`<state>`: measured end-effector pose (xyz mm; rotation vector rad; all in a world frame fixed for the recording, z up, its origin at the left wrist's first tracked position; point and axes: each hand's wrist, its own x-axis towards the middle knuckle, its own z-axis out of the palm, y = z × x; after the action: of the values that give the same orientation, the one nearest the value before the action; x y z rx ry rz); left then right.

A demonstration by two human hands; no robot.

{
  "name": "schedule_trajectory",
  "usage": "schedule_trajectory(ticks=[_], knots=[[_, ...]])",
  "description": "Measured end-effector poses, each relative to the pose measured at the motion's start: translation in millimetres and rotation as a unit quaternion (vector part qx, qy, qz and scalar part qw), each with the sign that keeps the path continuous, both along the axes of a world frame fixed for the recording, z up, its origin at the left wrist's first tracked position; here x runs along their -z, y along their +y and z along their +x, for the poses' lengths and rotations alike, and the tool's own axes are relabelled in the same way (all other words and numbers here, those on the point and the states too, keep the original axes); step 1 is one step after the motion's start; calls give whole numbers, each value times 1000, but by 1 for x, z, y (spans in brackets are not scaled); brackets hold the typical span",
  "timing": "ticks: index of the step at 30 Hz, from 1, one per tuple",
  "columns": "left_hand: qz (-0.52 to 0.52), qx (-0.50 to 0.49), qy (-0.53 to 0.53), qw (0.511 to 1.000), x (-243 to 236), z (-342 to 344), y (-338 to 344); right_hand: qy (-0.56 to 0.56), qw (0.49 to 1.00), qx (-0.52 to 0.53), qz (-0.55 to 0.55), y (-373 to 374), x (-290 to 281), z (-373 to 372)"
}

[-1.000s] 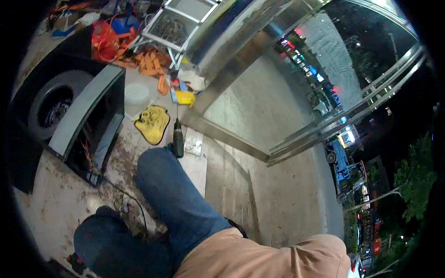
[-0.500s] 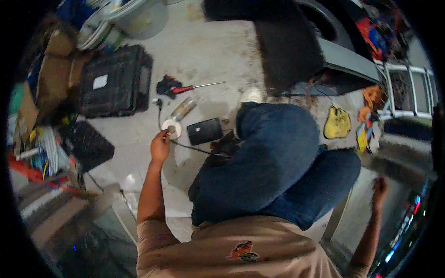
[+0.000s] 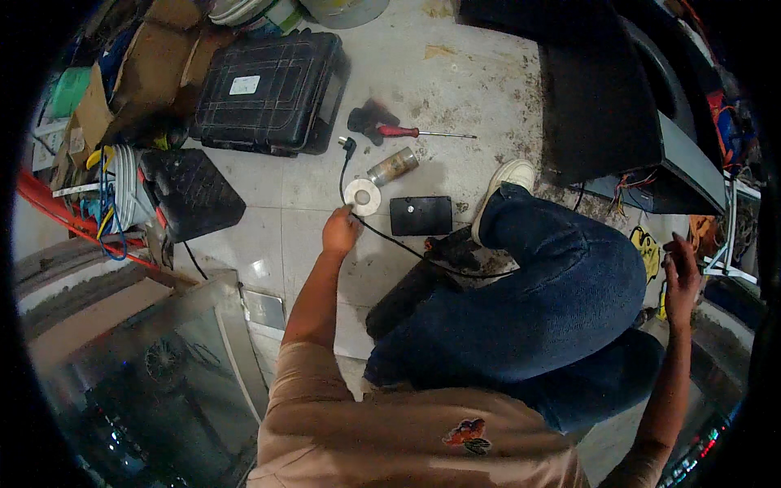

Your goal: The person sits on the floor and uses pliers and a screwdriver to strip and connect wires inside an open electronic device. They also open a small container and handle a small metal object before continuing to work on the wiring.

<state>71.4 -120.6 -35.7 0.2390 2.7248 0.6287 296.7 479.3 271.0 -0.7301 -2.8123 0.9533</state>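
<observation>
My left hand [image 3: 340,231] is closed at the edge of a white roll [image 3: 362,197], its fingertips meeting a black cable [image 3: 399,242]. Whether they pinch the cable or the roll is hidden. Beyond the roll, the cable ends in a black plug [image 3: 348,145]. A clear cylindrical jar [image 3: 392,166] lies on its side beside the roll. To the right is a flat black box [image 3: 421,216]. My right hand [image 3: 682,272] is raised at the far right, fingers apart and nothing visible in it, overlapping a yellow cloth-like thing [image 3: 647,250].
A red-handled screwdriver [image 3: 399,131] lies past the jar. A black hard case [image 3: 272,91] stands at the far left, with a smaller black case [image 3: 191,193] nearer. A large black cabinet [image 3: 578,98] with loose wires occupies the far right. A glass panel [image 3: 154,366] borders the near left.
The whole view has shifted, so the floor items sit further right. My right hand has moved forward, up to the yellow thing. My left hand stays by the roll.
</observation>
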Motion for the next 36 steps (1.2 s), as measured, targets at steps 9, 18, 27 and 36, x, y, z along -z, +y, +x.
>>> schedule_trajectory(ticks=[9,18,27,36], knots=[[-76,23,5,997,44,-78,88,-58,990,84,-95,20,47,72],[128,172,59,975,-118,-111,178,-5,998,33,-43,-17,12,1],[260,605,251,709,-403,-33,355,171,961,-205,76,-61,-68,-70],[224,734,359,532,-410,61,462,88,980,-15,-178,-46,-61,31]])
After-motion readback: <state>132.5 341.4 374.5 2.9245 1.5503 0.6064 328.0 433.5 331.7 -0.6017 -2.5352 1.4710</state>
